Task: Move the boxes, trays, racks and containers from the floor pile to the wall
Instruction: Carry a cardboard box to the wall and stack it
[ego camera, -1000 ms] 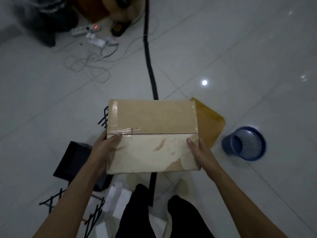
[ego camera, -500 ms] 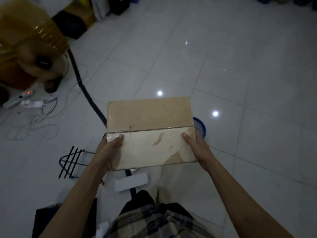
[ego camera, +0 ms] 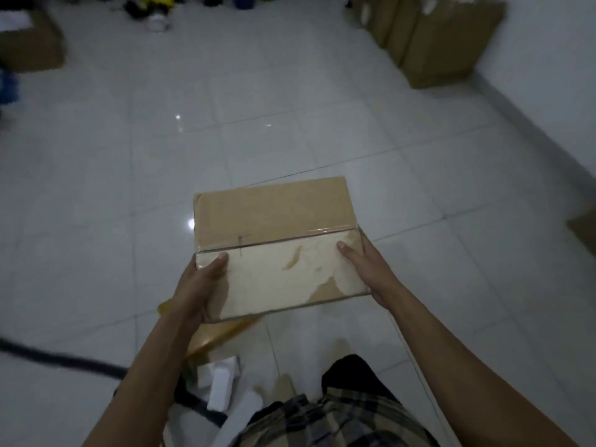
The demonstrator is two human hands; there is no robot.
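I carry a flat cardboard box (ego camera: 277, 233) at waist height over the white tile floor; its near half has torn, pale paper and a tape seam runs across its top. My left hand (ego camera: 200, 285) grips its near left corner, thumb on top. My right hand (ego camera: 367, 269) grips the near right edge, thumb on top and fingers underneath. Several cardboard boxes (ego camera: 445, 43) stand in a row against the white wall (ego camera: 548, 75) at the upper right.
Below the carried box lie a yellow piece (ego camera: 219, 333), white foam blocks (ego camera: 222, 382) and a black hose (ego camera: 64, 361) across the floor. Another brown box (ego camera: 32, 43) sits at the upper left, clutter (ego camera: 151, 8) along the far edge, a cardboard corner (ego camera: 583, 227) at the right.
The view has swung right with the box held in both hands. The fan, power strip, wire rack and blue basket have left the view; the wall and its row of boxes have come in.
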